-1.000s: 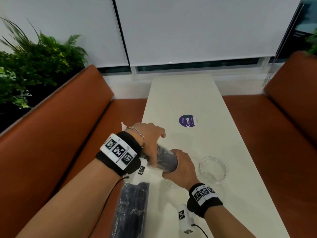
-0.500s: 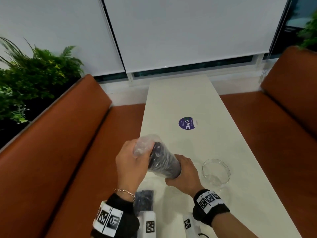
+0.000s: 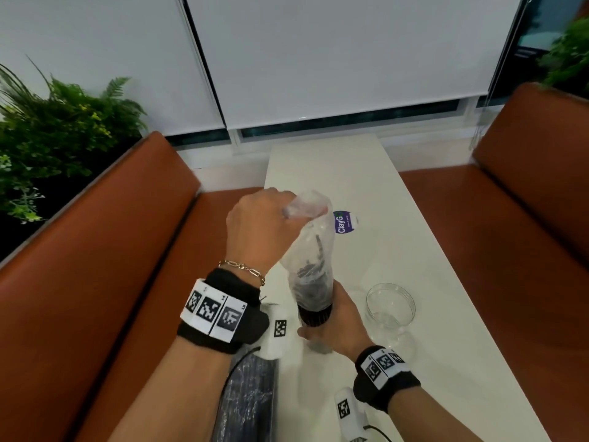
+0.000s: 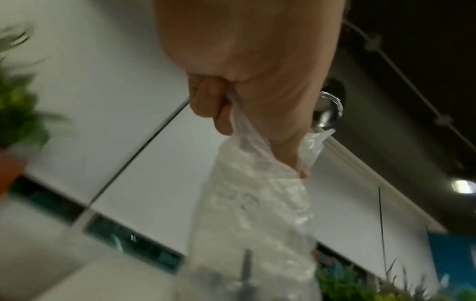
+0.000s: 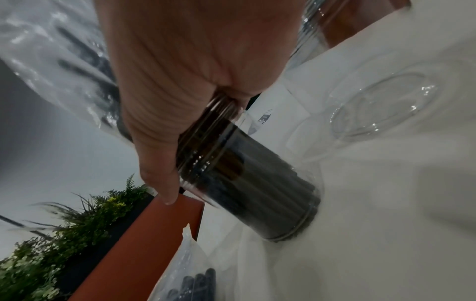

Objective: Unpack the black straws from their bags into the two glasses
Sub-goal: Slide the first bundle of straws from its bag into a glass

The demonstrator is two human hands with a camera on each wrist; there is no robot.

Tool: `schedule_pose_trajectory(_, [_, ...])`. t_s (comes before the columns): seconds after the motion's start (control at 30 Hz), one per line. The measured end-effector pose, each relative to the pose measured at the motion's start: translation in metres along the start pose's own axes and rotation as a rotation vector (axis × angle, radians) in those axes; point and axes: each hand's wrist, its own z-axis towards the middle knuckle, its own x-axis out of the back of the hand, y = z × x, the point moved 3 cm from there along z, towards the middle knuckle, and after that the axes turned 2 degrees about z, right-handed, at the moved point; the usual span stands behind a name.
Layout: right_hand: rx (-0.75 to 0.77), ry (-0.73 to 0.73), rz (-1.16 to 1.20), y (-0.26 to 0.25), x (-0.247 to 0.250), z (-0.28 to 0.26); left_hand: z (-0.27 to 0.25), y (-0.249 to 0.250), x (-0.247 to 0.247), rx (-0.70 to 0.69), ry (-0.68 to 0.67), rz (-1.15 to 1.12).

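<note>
My left hand point(image 3: 283, 212) pinches the gathered closed end of a clear plastic bag point(image 3: 314, 247) and holds it up; in the left wrist view the bag point(image 4: 257, 213) hangs from my curled fingers point(image 4: 206, 101). The bag's open mouth sits over a bundle of black straws point(image 3: 314, 314) standing in a glass. My right hand point(image 3: 325, 333) grips that glass point(image 5: 257, 179) on the table. An empty glass point(image 3: 390, 306) stands just to its right. A second, full bag of black straws point(image 3: 248, 400) lies at the table's near left edge.
The white table point(image 3: 430, 282) runs away from me, with a purple round sticker point(image 3: 345, 222) in its middle. Orange bench seats point(image 3: 95, 282) flank both sides. Green plants point(image 3: 57, 132) stand behind the left bench. White blinds cover the window ahead.
My left hand has risen and pulled the bag upward, so it now stands nearly upright and mostly empty above the glass. The right hand has kept its grip on the glass.
</note>
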Motion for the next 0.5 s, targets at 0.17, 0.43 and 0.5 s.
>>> schedule_pose_trajectory(0.17, [0.051, -0.003, 0.014, -0.009, 0.003, 0.000, 0.005, -0.003, 0.069, 0.120, 0.293, -0.030])
schedule_pose_trajectory(0.43, [-0.005, -0.039, -0.011, -0.035, 0.034, -0.020, -0.037, -0.108, 0.129, 0.494, 0.450, -0.434])
schedule_pose_trajectory(0.5, [0.025, -0.045, -0.044, -0.054, 0.047, -0.032, -0.055, -0.124, 0.128, 0.611, 0.411, -0.551])
